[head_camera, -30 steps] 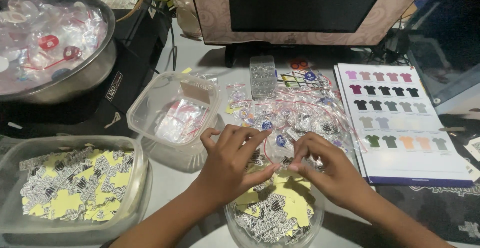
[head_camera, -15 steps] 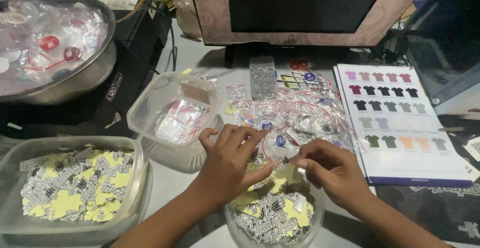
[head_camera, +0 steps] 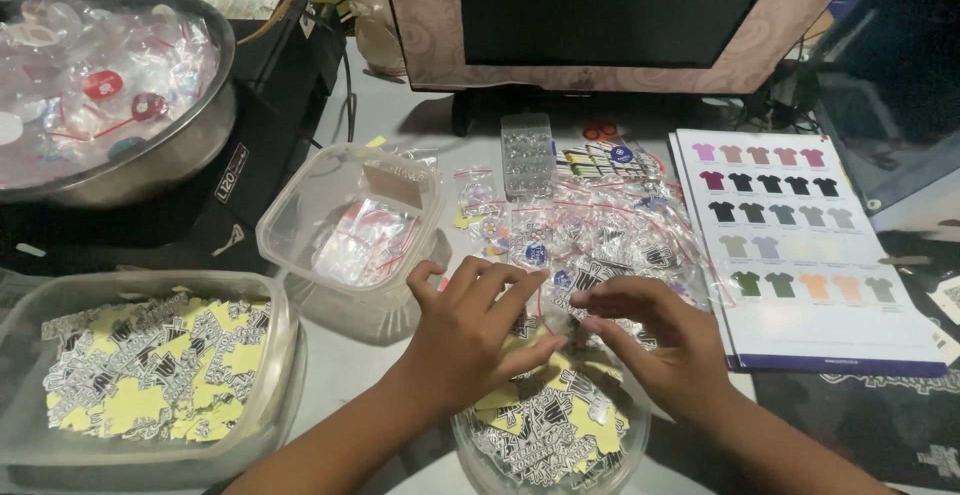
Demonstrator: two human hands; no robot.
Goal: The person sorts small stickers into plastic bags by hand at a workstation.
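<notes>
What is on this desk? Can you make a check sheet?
Surface: grey desk, crowded.
Job's things: round tub of black-and-yellow stickers under the hands; small clear bag pinched between both hands, partly hidden.
Clutter: pile of clear bags; square tub with a few bags; big tub of stickers; metal bowl of bagged badges; shirt colour chart.
Grippers: left hand and right hand meet fingertip to fingertip over the round tub.
Cables: dark cable beside the monitor.
Surroundings: monitor, black box, dim light.
</notes>
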